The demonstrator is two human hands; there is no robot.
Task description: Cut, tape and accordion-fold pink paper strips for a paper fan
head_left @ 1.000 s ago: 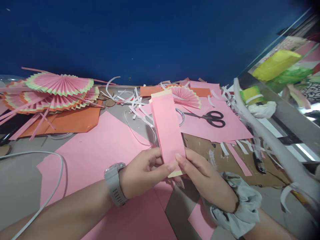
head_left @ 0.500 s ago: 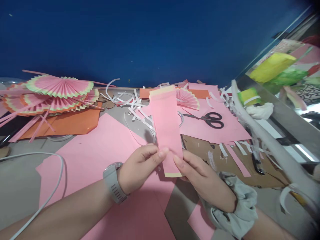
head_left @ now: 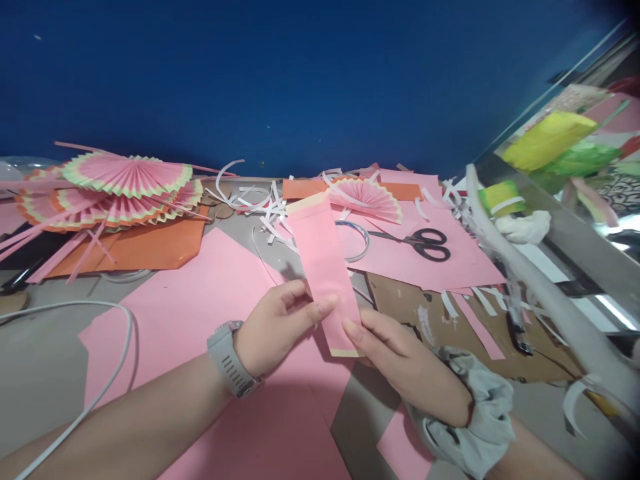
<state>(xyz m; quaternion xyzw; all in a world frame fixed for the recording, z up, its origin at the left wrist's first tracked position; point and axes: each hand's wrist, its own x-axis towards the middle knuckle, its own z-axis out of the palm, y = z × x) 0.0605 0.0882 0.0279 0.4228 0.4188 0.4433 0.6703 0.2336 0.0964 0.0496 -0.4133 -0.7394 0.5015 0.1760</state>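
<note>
A long pink paper strip point(head_left: 321, 260) with cream-yellow ends is held up above the table, tilted a little to the left. My left hand point(head_left: 277, 323), with a grey watch on the wrist, pinches its lower left edge. The lower right corner of the strip sits in the closed fingers of my right hand point(head_left: 400, 363), which has a grey scrunchie on the wrist. Beneath both hands lies a large pink paper sheet point(head_left: 200, 313).
Folded pink paper fans point(head_left: 125, 177) are stacked at the back left on orange paper point(head_left: 140, 243). Another fan point(head_left: 367, 197), black scissors point(head_left: 425, 243), a tape ring point(head_left: 357, 240) and white paper scraps lie behind. Brown cardboard point(head_left: 450, 320) is right; a white cable point(head_left: 100, 373) left.
The strip has been lowered slightly and its top has swung to the left. My fingers have shifted along its lower end while keeping their pinch.
</note>
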